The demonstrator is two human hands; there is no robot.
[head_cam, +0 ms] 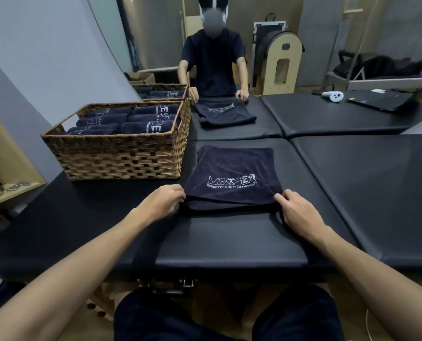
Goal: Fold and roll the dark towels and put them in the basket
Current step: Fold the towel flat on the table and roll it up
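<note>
The dark towel (232,178) lies folded flat on the black worktop (229,242), at about 12 o'clock from the person. The left hand (164,201) pinches its near left corner and the right hand (297,211) pinches its near right corner, fingers curled on the edge. The basket (121,153), already holding rolled towels (131,121), stands at about 10 o'clock, just beside the towel. The roll is probably about to begin. If one hand turns faster than the other, the roll may go crooked (the layers at the near edge already look a little uneven) and it may loosen.
</note>
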